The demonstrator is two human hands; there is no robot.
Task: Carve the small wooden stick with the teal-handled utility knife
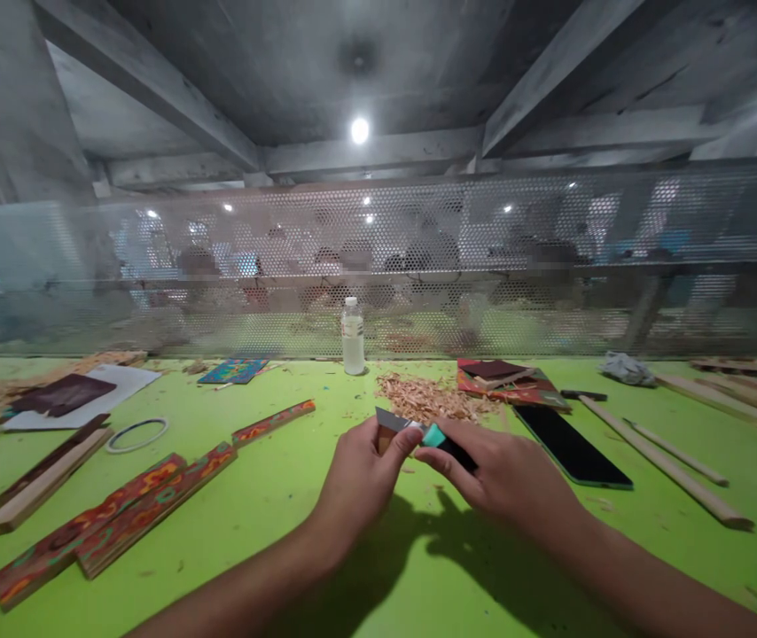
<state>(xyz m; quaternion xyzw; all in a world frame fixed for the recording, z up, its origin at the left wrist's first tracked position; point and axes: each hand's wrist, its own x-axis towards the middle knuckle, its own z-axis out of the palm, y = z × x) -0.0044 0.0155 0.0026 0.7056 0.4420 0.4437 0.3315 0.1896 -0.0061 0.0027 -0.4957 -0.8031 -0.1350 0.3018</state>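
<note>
In the middle of the head view, my right hand (495, 461) is closed around a black utility knife with a teal part (433, 435). Its grey blade (392, 420) appears to point left, toward my other hand. My left hand (362, 465) is pinched beside the blade, thumb on top, on a small brown piece (385, 439), perhaps wood, mostly hidden by the fingers. Both hands are held above the green table (285, 505), fingertips almost meeting. Just behind them lies a heap of wood shavings (428, 396).
Painted wooden strips (152, 505) and a tape ring (137, 435) lie left. A phone (574, 446) and wooden sticks (671, 461) lie right. A water bottle (353, 338) stands near the perforated metal screen (272, 301). Painted boards (233, 370) and crumpled paper (627, 369) sit farther back.
</note>
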